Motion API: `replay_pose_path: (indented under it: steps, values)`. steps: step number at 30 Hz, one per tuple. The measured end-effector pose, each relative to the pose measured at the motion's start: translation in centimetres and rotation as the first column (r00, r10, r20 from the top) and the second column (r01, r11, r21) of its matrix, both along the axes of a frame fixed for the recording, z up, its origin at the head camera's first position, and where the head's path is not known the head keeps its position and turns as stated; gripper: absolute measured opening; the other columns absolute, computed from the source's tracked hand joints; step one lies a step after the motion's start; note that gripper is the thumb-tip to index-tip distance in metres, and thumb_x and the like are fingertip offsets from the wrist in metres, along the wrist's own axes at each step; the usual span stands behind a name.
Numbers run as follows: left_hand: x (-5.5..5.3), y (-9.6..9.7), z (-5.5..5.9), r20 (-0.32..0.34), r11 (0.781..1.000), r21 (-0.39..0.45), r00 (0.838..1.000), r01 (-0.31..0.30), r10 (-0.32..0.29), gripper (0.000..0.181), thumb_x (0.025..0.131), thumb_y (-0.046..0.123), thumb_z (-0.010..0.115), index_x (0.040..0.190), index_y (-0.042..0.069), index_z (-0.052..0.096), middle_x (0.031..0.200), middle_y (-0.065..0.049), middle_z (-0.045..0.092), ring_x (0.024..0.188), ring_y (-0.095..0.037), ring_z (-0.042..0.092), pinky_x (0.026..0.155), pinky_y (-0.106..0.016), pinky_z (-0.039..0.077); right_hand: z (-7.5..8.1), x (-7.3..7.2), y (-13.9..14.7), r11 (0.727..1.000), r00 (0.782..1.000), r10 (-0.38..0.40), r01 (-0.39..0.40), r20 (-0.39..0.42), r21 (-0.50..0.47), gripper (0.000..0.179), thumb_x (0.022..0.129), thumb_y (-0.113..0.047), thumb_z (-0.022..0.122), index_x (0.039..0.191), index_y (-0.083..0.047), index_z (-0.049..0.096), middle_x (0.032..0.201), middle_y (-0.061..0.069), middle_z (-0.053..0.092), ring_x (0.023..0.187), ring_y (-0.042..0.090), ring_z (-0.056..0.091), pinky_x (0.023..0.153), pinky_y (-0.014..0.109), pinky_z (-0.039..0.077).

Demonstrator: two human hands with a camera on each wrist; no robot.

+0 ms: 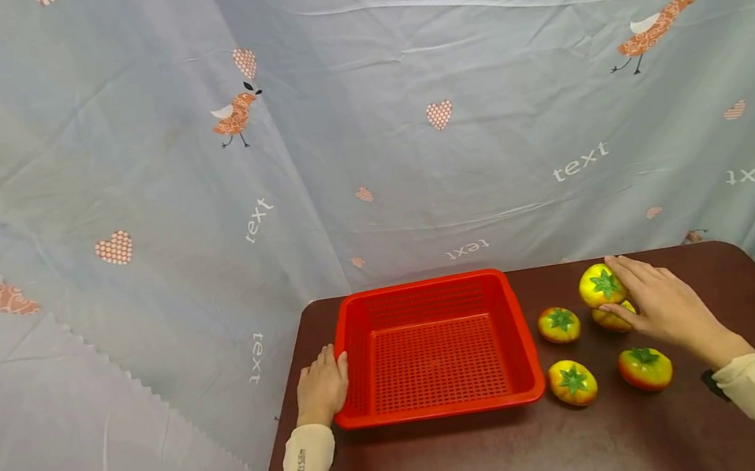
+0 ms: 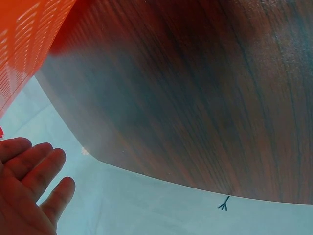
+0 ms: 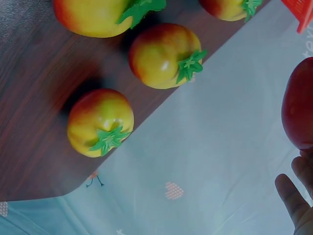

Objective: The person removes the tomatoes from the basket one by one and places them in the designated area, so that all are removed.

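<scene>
My right hand [image 1: 666, 309] holds a yellow tomato [image 1: 599, 284] with a green leafy top between thumb and fingers, raised above the table. In the right wrist view its red underside [image 3: 299, 105] shows at the right edge, by the fingers. Below it, partly hidden, lies another tomato [image 1: 611, 320]. More yellow-red tomatoes lie nearby: one by the basket [image 1: 559, 324], one nearer the front [image 1: 572, 382], one below my right hand [image 1: 646, 369]. My left hand [image 1: 322, 386] rests at the left rim of a red plastic basket [image 1: 444, 413], its fingers fairly straight in the left wrist view.
The basket's perforated floor [image 1: 437, 363] is bare. A dark brown wooden table [image 1: 493, 459] carries everything. Behind and to the left hangs a pale grey-blue curtain [image 1: 361, 110] printed with birds and hearts, close to the table's edges.
</scene>
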State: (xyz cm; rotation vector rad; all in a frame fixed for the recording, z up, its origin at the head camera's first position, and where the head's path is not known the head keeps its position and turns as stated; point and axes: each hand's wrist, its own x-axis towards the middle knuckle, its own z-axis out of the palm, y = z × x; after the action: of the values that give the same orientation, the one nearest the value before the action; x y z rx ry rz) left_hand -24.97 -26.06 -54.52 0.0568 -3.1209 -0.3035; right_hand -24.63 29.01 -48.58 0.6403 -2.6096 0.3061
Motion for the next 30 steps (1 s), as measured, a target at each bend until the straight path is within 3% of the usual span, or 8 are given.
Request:
replay_pose_path:
  steps: [16, 25, 30]
  values:
    - [0.0, 0.3, 0.3, 0.003, 1.000, 0.004, 1.000, 0.004, -0.004, 0.059, 0.107, 0.037, 0.028, 0.146, -0.005, 0.039, 0.147, -0.023, 0.046, 0.133, -0.038, 0.047, 0.109, -0.053, 0.035, -0.3, 1.0, 1.7, 0.998, 0.998, -0.055, 0.055, 0.038, -0.007, 0.081, 0.076, -0.030, 0.082, 0.138, 0.009, 0.047, 0.132, 0.032, 0.053, 0.117, 0.047, 0.052, 0.091, 0.062, 0.042]
    - [-0.1, 0.1, 0.3, -0.003, 1.000, -0.001, 1.000, 0.006, -0.006, 0.059, 0.107, 0.037, 0.028, 0.146, -0.005, 0.039, 0.147, -0.023, 0.046, 0.133, -0.038, 0.047, 0.109, -0.053, 0.036, -1.5, 1.8, 2.4, 1.000, 0.999, -0.026, 0.026, 0.024, -0.009, 0.081, 0.071, -0.022, 0.085, 0.136, 0.010, 0.048, 0.131, 0.031, 0.054, 0.115, 0.046, 0.053, 0.086, 0.061, 0.045]
    - [0.1, 0.1, 0.2, 0.005, 1.000, 0.008, 1.000, 0.003, -0.003, 0.059, 0.107, 0.037, 0.027, 0.146, -0.005, 0.039, 0.147, -0.023, 0.046, 0.133, -0.038, 0.047, 0.109, -0.053, 0.036, -1.5, 2.0, 2.5, 0.999, 0.999, -0.032, 0.032, 0.035, -0.006, 0.080, 0.074, -0.026, 0.084, 0.135, 0.010, 0.049, 0.131, 0.031, 0.054, 0.114, 0.046, 0.053, 0.086, 0.061, 0.045]
